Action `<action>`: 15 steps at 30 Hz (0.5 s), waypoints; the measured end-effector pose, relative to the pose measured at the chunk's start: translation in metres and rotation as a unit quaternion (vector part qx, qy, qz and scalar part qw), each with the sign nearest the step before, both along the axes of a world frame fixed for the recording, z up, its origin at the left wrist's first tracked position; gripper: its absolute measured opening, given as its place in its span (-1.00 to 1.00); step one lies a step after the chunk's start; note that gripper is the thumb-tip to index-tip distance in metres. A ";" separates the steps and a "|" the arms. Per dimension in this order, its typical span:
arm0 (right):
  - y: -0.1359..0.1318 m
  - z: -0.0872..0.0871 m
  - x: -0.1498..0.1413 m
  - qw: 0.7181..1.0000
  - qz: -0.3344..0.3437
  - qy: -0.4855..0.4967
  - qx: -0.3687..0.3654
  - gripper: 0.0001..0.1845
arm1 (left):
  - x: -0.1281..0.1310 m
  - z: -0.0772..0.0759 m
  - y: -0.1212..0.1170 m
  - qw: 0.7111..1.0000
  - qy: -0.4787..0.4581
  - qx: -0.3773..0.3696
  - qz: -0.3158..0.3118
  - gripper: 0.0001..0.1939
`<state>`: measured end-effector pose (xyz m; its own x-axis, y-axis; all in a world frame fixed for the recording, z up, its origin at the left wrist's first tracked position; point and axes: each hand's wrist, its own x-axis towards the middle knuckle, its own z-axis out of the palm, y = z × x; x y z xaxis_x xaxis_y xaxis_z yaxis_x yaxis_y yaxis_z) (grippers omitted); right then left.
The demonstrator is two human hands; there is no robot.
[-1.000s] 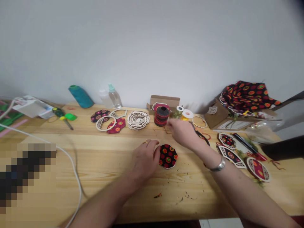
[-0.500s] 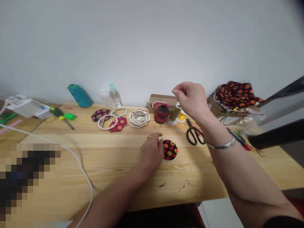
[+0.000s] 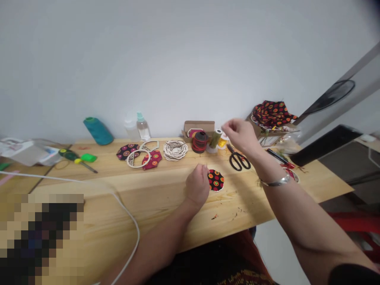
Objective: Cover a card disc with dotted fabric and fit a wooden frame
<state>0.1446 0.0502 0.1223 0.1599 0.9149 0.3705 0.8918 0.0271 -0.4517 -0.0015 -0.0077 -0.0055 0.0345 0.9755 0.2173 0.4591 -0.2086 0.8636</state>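
Screwdriver; teal cone; clear bottle

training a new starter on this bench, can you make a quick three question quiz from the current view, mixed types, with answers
1. True or false: the left hand holds the black-handled scissors.

2. Which of these is nearest to the left hand?
a) teal thread cone
b) patterned fabric disc
c) screwdriver

3. Fill in the missing word: on the same arm as the right hand sits a silver-coloured ____.

Key
1. False; the scissors lie on the tabletop.
2. b; the disc is right beside that hand.
3. bracelet
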 end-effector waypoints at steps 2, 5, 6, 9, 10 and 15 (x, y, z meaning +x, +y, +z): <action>-0.012 -0.030 0.032 0.992 -0.065 -0.060 -0.088 -0.74 | -0.001 -0.003 0.000 1.000 -0.006 -0.001 -0.008 -0.64; -0.028 -0.071 0.070 0.978 -0.097 -0.090 -0.159 -0.80 | 0.000 -0.008 -0.001 1.000 -0.016 -0.003 -0.018 -0.58; -0.032 -0.080 0.077 0.974 -0.101 -0.101 -0.176 -0.81 | 0.000 -0.009 -0.001 0.999 -0.020 -0.003 -0.025 -0.56; -0.036 -0.096 0.083 0.966 -0.088 -0.134 -0.204 -0.76 | 0.000 -0.009 -0.002 0.999 -0.031 0.000 -0.040 -0.51; -0.035 -0.098 0.082 0.963 -0.084 -0.145 -0.210 -0.74 | -0.001 -0.009 -0.003 0.998 -0.034 0.003 -0.043 -0.51; -0.027 -0.096 0.073 0.949 -0.085 -0.185 -0.242 -0.68 | -0.005 -0.006 -0.007 0.995 -0.041 0.050 -0.075 -0.52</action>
